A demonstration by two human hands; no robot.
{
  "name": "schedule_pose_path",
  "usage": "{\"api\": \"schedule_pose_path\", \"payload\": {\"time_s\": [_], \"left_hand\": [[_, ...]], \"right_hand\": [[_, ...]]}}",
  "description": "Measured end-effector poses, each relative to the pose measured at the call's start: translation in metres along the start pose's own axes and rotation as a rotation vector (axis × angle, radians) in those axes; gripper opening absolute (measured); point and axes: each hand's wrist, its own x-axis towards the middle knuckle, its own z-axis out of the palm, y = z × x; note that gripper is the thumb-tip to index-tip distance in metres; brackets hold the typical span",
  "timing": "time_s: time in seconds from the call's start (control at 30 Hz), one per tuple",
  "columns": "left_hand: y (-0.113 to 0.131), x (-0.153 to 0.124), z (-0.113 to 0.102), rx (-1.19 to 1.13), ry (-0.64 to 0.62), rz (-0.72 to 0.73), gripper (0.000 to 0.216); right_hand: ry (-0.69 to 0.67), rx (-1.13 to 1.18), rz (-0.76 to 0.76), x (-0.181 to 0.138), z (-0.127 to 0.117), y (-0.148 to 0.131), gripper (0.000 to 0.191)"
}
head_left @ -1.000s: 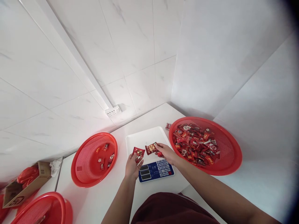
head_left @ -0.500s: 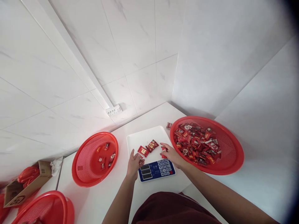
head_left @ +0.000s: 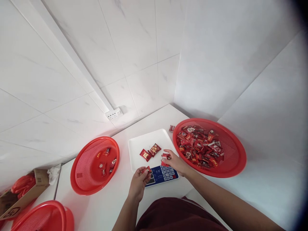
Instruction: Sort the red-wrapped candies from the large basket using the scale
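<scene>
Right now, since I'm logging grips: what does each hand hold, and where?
Left hand pinches a small red packet by its edge; right hand, a second packet likewise.

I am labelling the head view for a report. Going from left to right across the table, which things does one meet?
cardboard box → nearly empty red basket → left hand pinching a wrapped candy → right hand holding red candies → full red basket
</scene>
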Motion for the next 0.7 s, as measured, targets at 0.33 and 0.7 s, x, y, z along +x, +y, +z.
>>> {"api": "schedule_pose_path", "payload": {"time_s": [0.33, 0.7], "left_hand": [[0.0, -0.016, 0.004, 0.033, -0.031, 0.002, 0.03], [-0.017, -0.02, 0.039, 0.297, -0.267, 0.017, 0.022]], "right_hand": [[0.198, -0.319, -0.241, 0.007, -0.023, -0.003, 0.047], [-0.226, -0.286, -0.194, -0.058, 0.007, -0.01, 0.013]]}}
